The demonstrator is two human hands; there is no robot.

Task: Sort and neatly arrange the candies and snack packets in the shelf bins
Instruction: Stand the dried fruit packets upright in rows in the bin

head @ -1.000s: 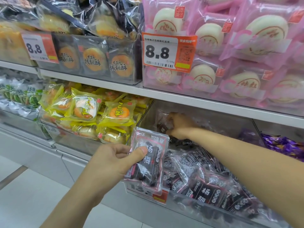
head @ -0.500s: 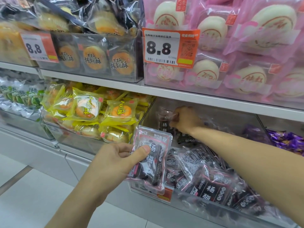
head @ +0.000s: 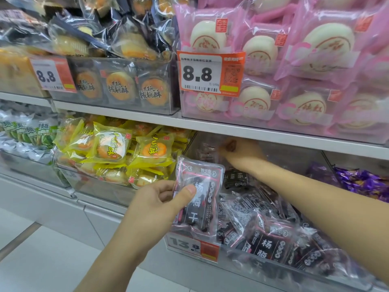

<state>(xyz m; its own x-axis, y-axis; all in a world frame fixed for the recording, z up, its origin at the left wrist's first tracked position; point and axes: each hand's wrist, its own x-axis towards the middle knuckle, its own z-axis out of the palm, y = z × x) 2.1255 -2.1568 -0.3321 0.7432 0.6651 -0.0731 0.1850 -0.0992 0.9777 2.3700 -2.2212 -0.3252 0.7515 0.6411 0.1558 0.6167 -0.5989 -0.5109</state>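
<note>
The left hand (head: 155,199) pinches one dark plum packet (head: 197,194) upright, thumb on its face, just in front of its bin (head: 315,277), probably ready to stack. At 1 o'clock, the right hand (head: 242,154) reaches deep inside and grips another packet (head: 207,151), likely to straighten the back row.

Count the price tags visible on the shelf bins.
3: orange-and-white 8.8 tag on the pink bun bin, another 8.8 tag upper left, 13.8 tag on the dark packet bin.
</note>
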